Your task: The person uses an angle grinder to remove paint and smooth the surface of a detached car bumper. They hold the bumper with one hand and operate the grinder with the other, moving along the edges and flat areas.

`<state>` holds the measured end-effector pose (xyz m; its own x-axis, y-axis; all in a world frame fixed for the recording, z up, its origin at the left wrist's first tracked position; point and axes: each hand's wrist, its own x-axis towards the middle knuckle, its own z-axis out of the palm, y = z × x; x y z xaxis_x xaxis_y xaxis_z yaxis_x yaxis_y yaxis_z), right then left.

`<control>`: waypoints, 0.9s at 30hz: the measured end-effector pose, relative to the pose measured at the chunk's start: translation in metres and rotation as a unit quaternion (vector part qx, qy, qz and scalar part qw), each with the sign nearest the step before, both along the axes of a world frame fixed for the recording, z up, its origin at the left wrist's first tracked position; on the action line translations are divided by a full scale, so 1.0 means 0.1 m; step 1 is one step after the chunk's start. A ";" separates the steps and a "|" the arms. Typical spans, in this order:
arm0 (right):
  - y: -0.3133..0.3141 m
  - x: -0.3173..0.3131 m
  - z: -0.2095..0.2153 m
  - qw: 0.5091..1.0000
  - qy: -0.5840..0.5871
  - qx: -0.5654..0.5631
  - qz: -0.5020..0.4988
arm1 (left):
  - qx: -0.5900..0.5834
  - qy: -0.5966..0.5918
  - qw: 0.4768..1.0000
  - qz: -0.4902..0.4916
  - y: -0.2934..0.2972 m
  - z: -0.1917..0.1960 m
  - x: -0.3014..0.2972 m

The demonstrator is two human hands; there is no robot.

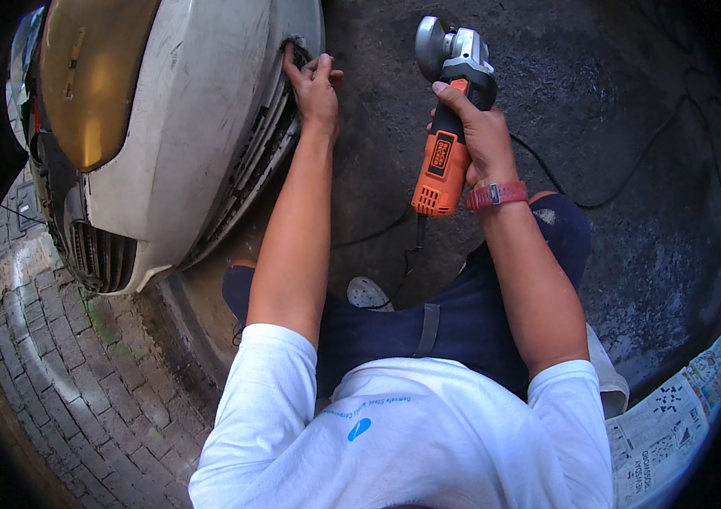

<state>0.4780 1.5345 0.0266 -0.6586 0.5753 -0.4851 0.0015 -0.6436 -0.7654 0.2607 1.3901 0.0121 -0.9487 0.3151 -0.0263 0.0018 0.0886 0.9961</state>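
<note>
A newspaper (670, 428) lies flat on the dark ground at the right. On the left are grey paving bricks (46, 356). A thin black cord (623, 191) snakes across the dark floor.

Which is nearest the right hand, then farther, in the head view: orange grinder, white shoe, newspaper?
From the right hand:
1. Orange grinder, held in its grip.
2. White shoe, below, by the knees.
3. Newspaper, at the lower right edge.
</note>
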 end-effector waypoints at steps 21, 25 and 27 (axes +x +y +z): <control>-0.38 -0.61 -0.27 0.973 -0.027 0.187 0.130 | -0.392 0.654 0.647 -0.014 -1.01 2.36 -0.06; -0.67 -0.85 -0.30 0.967 0.008 0.209 0.142 | -0.514 0.694 0.499 -0.069 -1.06 2.64 -0.58; -0.76 -0.94 -0.31 0.963 0.013 0.218 0.155 | -0.517 0.693 0.497 -0.078 -1.05 2.60 -0.70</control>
<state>0.3842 1.4587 -0.0046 -0.8409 0.4936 -0.2219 0.1188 -0.2316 -0.9655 0.1909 1.2851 0.2724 -0.2483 0.8856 0.3925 0.7094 0.4422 -0.5488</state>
